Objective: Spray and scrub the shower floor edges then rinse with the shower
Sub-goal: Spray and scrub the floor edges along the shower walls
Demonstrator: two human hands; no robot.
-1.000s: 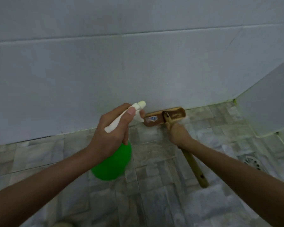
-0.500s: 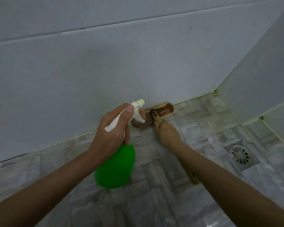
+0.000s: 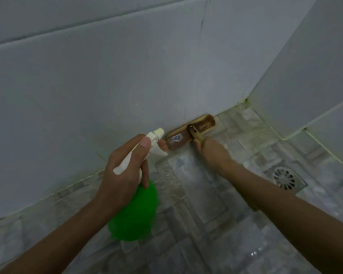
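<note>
My left hand [image 3: 125, 173] grips the white trigger head of a green spray bottle [image 3: 134, 212], with the nozzle pointing at the foot of the wall. My right hand [image 3: 212, 153] holds the handle of a wooden scrub brush [image 3: 190, 133] close to its head. The brush head lies on the floor edge [image 3: 224, 113], pressed against the base of the white wall just right of the nozzle. Most of the handle is hidden under my right forearm.
White tiled walls [image 3: 127, 76] meet in a corner [image 3: 248, 99] at the right. A round metal floor drain [image 3: 284, 178] sits in the grey mottled floor tiles [image 3: 186, 234] right of my right arm. The grout along the wall base looks yellowish.
The brush has slid right along the wall base toward the corner. The view has shifted, so the corner and drain sit nearer the middle. My left hand keeps its hold on the bottle.
</note>
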